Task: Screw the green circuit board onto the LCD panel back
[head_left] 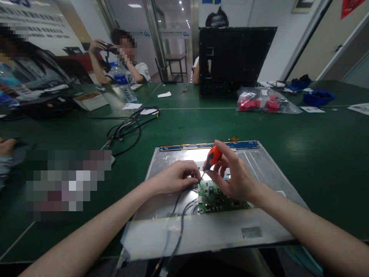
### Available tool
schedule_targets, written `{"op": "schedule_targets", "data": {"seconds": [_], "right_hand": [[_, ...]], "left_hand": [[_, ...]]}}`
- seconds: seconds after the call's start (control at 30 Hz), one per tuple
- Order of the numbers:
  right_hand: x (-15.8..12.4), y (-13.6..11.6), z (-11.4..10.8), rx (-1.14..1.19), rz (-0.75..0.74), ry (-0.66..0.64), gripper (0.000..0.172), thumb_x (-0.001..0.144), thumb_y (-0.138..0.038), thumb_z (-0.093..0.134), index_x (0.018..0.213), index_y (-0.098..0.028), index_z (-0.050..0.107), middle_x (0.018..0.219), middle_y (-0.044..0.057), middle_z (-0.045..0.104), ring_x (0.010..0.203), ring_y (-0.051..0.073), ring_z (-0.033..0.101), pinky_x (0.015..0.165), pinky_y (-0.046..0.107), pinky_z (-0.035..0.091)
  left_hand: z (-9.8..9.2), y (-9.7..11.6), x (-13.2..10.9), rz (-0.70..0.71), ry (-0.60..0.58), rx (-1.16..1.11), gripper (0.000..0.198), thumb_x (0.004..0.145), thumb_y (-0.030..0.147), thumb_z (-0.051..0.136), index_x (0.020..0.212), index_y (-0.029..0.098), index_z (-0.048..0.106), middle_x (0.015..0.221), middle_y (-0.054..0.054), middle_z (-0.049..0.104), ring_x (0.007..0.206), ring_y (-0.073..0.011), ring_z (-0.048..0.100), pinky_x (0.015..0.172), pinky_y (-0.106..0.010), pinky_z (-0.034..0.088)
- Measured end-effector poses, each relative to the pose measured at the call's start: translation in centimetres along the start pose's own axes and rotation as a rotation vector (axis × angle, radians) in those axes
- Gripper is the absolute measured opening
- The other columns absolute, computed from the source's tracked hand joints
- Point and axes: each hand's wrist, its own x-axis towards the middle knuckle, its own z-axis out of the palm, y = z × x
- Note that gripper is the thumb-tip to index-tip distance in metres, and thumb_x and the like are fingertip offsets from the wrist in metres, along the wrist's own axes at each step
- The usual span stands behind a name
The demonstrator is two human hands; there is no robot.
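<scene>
A silver metal panel (259, 161) lies flat on the green table (302, 127) in front of me, with a green circuit board (219, 200) fixed near its near edge. My right hand (233, 175) grips an orange-handled screwdriver (212, 157), its tip pointing down at the board's upper left corner. My left hand (175, 177) is closed in a pinch right beside that tip; what it pinches is too small to make out. Black and grey cables (178, 219) run from the board toward me over the panel's edge.
A black cable bundle (129, 125) lies left of the panel. Behind stand a black computer case (233, 59), a bag of red parts (265, 102), blue trays (318, 96) and a water bottle (122, 82). A person (127, 57) sits at the far left side.
</scene>
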Motion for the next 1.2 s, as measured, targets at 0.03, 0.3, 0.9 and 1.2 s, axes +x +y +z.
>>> {"op": "schedule_targets", "data": {"seconds": [0.03, 0.3, 0.9, 1.2], "right_hand": [[0.01, 0.01, 0.02, -0.004, -0.004, 0.002, 0.085, 0.097, -0.012, 0.058, 0.166, -0.033, 0.015, 0.095, 0.002, 0.068, 0.057, 0.012, 0.064, 0.045, 0.023, 0.050], [0.08, -0.08, 0.06, -0.024, 0.002, 0.009, 0.082, 0.097, -0.015, 0.060, 0.166, -0.031, 0.018, 0.088, -0.001, 0.066, 0.055, 0.012, 0.062, 0.045, 0.022, 0.049], [0.15, -0.02, -0.15, -0.013, 0.007, -0.010, 0.082, 0.098, -0.012, 0.059, 0.166, -0.033, 0.017, 0.096, 0.002, 0.070, 0.058, 0.012, 0.064, 0.046, 0.022, 0.052], [-0.01, -0.27, -0.26, 0.023, 0.014, -0.040, 0.086, 0.096, -0.012, 0.058, 0.168, -0.029, 0.013, 0.099, 0.005, 0.072, 0.058, 0.014, 0.067, 0.045, 0.023, 0.053]], "left_hand": [[0.01, -0.02, 0.01, 0.000, -0.001, 0.001, 0.006, 0.091, 0.020, 0.064, 0.089, 0.019, 0.069, 0.086, -0.002, 0.068, 0.080, -0.0187, 0.060, 0.074, -0.030, 0.046], [0.06, -0.31, 0.02, -0.004, -0.011, 0.006, 0.007, 0.092, 0.022, 0.064, 0.090, 0.019, 0.070, 0.092, -0.004, 0.071, 0.085, -0.0203, 0.063, 0.079, -0.033, 0.049], [0.06, -0.14, 0.09, 0.008, -0.007, 0.005, 0.007, 0.091, 0.021, 0.063, 0.087, 0.019, 0.068, 0.084, -0.001, 0.066, 0.078, -0.0179, 0.058, 0.073, -0.030, 0.045], [0.04, -0.28, 0.05, 0.007, -0.004, 0.005, 0.006, 0.092, 0.019, 0.064, 0.087, 0.019, 0.068, 0.087, -0.002, 0.068, 0.080, -0.0188, 0.061, 0.074, -0.030, 0.046]]}}
